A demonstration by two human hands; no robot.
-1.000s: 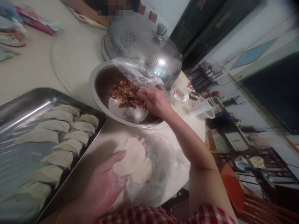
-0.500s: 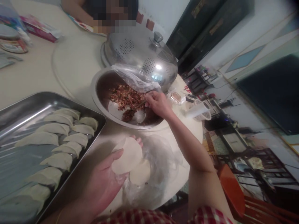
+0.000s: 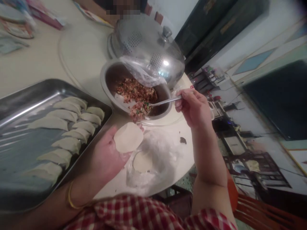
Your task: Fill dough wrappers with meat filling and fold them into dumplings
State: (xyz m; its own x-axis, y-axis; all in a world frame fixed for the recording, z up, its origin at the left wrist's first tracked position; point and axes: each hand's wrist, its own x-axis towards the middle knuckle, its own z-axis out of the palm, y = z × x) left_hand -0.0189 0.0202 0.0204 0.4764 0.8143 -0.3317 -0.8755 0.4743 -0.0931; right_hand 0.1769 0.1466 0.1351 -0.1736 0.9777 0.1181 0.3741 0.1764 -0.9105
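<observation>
My left hand (image 3: 107,156) lies palm up and cradles a round white dumpling wrapper (image 3: 128,137) on its fingers. My right hand (image 3: 193,107) is closed on the handle of a metal spoon (image 3: 165,101). The spoon's bowl carries a heap of reddish minced filling (image 3: 138,110) over the near rim of the steel bowl (image 3: 108,72), just above the wrapper. More filling (image 3: 136,90) lies inside that bowl. A further wrapper (image 3: 142,161) rests on a clear plastic bag (image 3: 158,153) on the table.
A steel tray (image 3: 28,99) on the left holds several folded dumplings (image 3: 69,127). A perforated steel lid with a knob (image 3: 148,48) stands behind the bowl. Packets lie at the far left. Another person sits across the table. Shelves and a red chair (image 3: 261,214) are beyond the table's right edge.
My right hand left the bowl, drawing the spoon out loaded with filling toward the wrapper. My left hand lifted the wrapper off the bag and up toward the bowl.
</observation>
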